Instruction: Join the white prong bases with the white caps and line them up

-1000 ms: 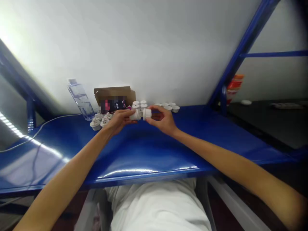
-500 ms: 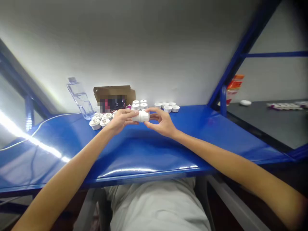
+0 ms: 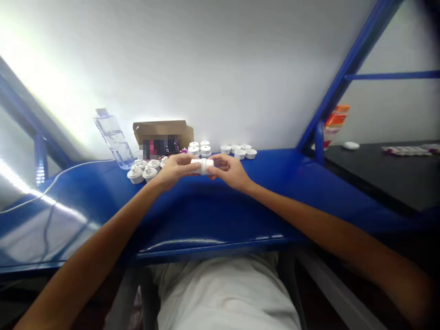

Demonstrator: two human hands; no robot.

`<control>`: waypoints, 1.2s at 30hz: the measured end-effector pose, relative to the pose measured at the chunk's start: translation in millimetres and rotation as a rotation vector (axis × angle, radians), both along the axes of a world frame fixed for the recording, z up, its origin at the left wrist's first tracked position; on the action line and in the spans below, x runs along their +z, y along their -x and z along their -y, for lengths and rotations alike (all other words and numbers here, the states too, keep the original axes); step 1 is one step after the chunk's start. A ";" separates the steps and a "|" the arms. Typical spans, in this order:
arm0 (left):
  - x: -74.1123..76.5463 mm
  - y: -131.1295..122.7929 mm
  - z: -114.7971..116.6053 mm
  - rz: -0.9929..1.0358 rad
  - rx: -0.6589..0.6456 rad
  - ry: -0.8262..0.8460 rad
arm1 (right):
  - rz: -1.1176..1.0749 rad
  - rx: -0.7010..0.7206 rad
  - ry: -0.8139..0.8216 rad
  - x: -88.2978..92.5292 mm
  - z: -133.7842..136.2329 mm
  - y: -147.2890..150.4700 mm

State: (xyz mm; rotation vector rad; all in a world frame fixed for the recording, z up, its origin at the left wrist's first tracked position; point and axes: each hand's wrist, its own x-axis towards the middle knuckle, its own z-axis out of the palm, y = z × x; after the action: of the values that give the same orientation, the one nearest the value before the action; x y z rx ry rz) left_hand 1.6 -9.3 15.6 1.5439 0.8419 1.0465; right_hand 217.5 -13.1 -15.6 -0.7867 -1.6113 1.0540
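Between my hands, above the blue table (image 3: 206, 211), a white cylindrical plastic piece (image 3: 202, 166) lies on its side with a raised ring round its middle. My left hand (image 3: 177, 170) grips its left end, and the fingers of my right hand (image 3: 231, 171) are closed on its right end. Left of my left hand stand several white round pieces with fittings on top (image 3: 142, 172). Just behind my hands sit several white capped cylinders (image 3: 200, 149). Beyond my right hand are several shallow white cups (image 3: 239, 152).
A clear bottle (image 3: 115, 140) stands at the back left, with a white cable (image 3: 74, 168) beside it. A cardboard box (image 3: 189, 133) with a phone (image 3: 170, 145) leans by the wall. Blue frame posts (image 3: 319, 137) rise on the right, near a dark side surface (image 3: 364, 169).
My right hand's fingers have closed in on the white piece's right end, where they were spread wider before. The picture's brightness has shifted.
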 end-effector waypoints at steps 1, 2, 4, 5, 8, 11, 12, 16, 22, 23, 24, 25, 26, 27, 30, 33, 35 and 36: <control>-0.4 -1.0 0.2 -0.007 0.008 -0.026 | -0.006 0.019 0.069 0.3 -2.0 0.1; -0.9 -1.9 0.3 -0.015 0.016 -0.049 | -0.008 0.039 0.138 0.8 -3.6 0.1; -1.9 -3.3 0.2 -0.024 0.032 -0.081 | -0.015 0.066 0.226 2.0 -5.2 -0.4; -2.4 -3.7 -0.1 -0.024 0.037 -0.091 | -0.028 0.075 0.231 2.7 -5.2 -0.9; -3.5 -4.0 -0.9 -0.017 0.052 -0.096 | -0.083 0.087 0.145 4.6 -4.1 -3.5; -3.7 -4.3 -1.0 -0.025 0.048 -0.077 | -0.045 0.078 0.153 5.4 -4.5 -6.0; -3.6 -4.5 -0.9 -0.024 0.048 -0.072 | -0.032 0.073 0.182 5.4 -5.1 -6.6; -3.5 -4.6 -0.8 -0.007 0.052 -0.081 | -0.060 0.109 0.181 5.2 -8.2 -8.6; -4.4 -3.3 -2.3 -0.015 0.078 -0.093 | 0.050 0.127 0.218 4.2 -10.4 -11.3; -4.6 -3.1 -2.4 -0.017 0.084 -0.094 | 0.042 0.135 0.199 3.9 -10.4 -11.5; -5.0 -3.0 -2.6 -0.019 0.087 -0.091 | 0.031 0.138 0.165 3.7 -10.4 -11.6; -5.4 -2.8 -2.8 -0.021 0.088 -0.085 | 0.025 0.135 0.131 3.4 -10.3 -11.5; -5.8 -2.5 -3.0 -0.023 0.084 -0.076 | 0.025 0.126 0.107 3.1 -10.4 -11.3; -6.3 -2.3 -3.3 -0.024 0.079 -0.068 | 0.028 0.115 0.101 2.8 -10.5 -10.9; -7.7 -1.4 -4.6 -0.020 0.082 -0.081 | 0.043 0.130 0.169 0.8 -11.4 -9.1; -8.9 -1.1 -5.5 -0.042 0.073 -0.097 | 0.044 0.145 0.173 -3.7 -13.0 -6.7; -10.4 -1.7 -5.8 -0.082 0.063 -0.117 | 0.047 0.124 0.157 -7.8 -14.6 -5.3; -11.6 -2.3 -5.9 -0.110 0.063 -0.144 | 0.050 0.116 0.171 -9.9 -15.6 -4.8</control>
State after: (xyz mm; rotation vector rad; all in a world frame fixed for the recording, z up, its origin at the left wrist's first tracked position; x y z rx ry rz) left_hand 3.9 -3.4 4.0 1.7183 0.9129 1.0952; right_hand 222.2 2.5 -25.5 -0.8461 -1.6403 1.2768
